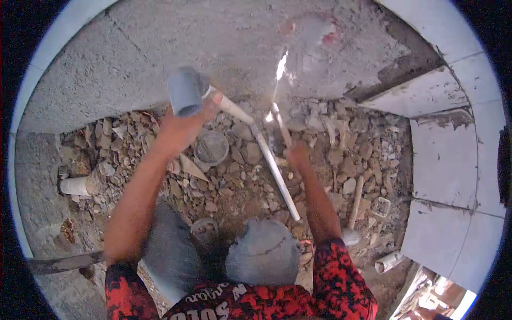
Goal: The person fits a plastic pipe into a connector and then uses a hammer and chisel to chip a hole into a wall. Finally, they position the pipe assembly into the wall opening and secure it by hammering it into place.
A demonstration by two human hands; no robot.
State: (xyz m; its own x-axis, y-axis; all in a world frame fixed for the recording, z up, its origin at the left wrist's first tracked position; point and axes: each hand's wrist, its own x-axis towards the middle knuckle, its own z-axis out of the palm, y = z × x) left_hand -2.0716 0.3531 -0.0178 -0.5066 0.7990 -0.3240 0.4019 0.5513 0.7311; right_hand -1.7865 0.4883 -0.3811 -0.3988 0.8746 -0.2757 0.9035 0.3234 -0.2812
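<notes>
My left hand is closed around a grey pipe fitting, its wide mouth facing down. A white plastic pipe runs from beside my fingers down to the right. At a grey joint it meets a thinner white pipe, which slants towards my knee. My right hand grips a thin burning stick, pointing up and away from me. A bright flame rises above its tip, to the right of the white pipe. What the stick is made of I cannot tell.
Broken rubble covers the ground before a rough concrete wall. A round container stands amid it. A pipe stub sticks out at left. A hammer handle, pipe piece and tiled wall are at right.
</notes>
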